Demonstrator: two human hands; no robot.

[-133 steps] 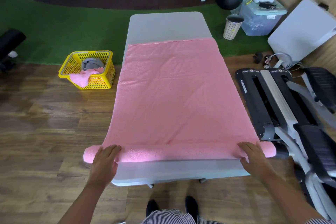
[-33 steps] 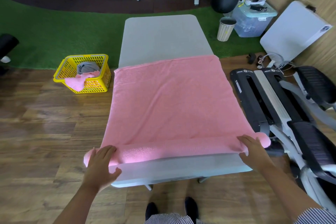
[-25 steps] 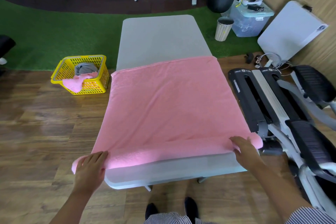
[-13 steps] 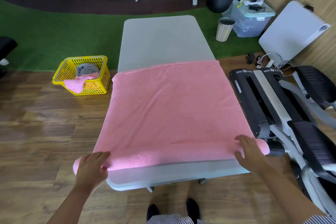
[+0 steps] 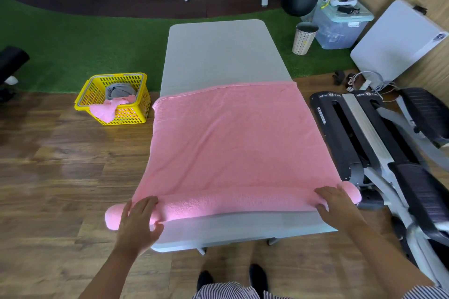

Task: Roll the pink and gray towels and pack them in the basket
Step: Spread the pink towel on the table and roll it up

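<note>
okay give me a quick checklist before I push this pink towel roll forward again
1. Left hand on the roll's left end: ok.
2. Right hand on the right end: ok.
3. Pink towel flat ahead of the roll: ok.
4. Roll even across the table: not ok, both ends overhang the sides and the left end sits nearer you.
5. Roll tightness inside: cannot tell.
6. Room in the yellow basket: cannot tell.

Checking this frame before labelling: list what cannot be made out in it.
- Head view: how many towels the yellow basket holds; its wall and the piled cloth hide the rest.
- Left hand palm and its grip: seen from the back only.
- Right hand thumb: hidden behind the hand.
- Pink towel roll's layer count: wrapped inside.
</note>
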